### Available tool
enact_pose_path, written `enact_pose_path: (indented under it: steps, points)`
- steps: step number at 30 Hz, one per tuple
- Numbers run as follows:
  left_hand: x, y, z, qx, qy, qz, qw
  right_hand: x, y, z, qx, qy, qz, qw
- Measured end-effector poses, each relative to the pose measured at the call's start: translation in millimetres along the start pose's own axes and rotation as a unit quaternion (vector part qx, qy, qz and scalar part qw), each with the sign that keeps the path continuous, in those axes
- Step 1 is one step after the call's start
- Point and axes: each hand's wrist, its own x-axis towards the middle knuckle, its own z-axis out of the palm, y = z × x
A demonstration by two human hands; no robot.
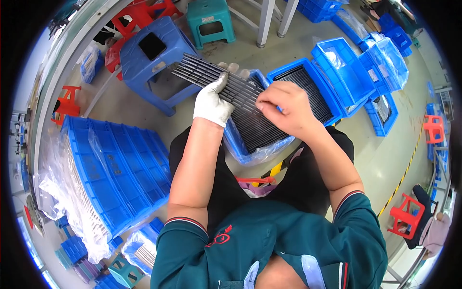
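Observation:
My left hand (214, 103), in a white glove, is closed round a fanned row of thin dark rods (199, 71). The rods lie side by side and slant down to the right. At their lower right end my bare right hand (291, 110) has its thumb and fingers pinched together against the rod ends. Just below both hands is a blue crate (232, 139) lined with clear plastic, holding many similar dark rods (260, 131). Behind my right hand stands a second blue crate (323, 82), also filled with dark rods.
A blue stool (132, 58) with a black flat thing on top stands at the far left, beside a green stool (211, 24). Stacked blue crates (113, 168) rise at my left. More blue crates (344, 72) are at the right, with a red stool (406, 216) farther off.

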Motion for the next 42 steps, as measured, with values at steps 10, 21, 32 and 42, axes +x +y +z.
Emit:
enact_pose_path:
  steps: [10,21,32,42]
  points:
    - [1,-1,-2,-0.012,-0.013,-0.004,1.0,-7,1,3,0.093,-0.02,0.107,0.99]
    - [-2,-5,9,0.001,0.048,0.011,0.999,-3,4,-3,0.02,-0.057,0.044,0.997]
    - [-2,-8,0,0.019,0.045,-0.01,0.999,-5,-7,-10,0.098,0.039,0.176,0.979]
    - [44,-35,-79,0.174,0.155,-0.187,0.954,-23,34,-49,0.117,0.14,0.231,0.956]
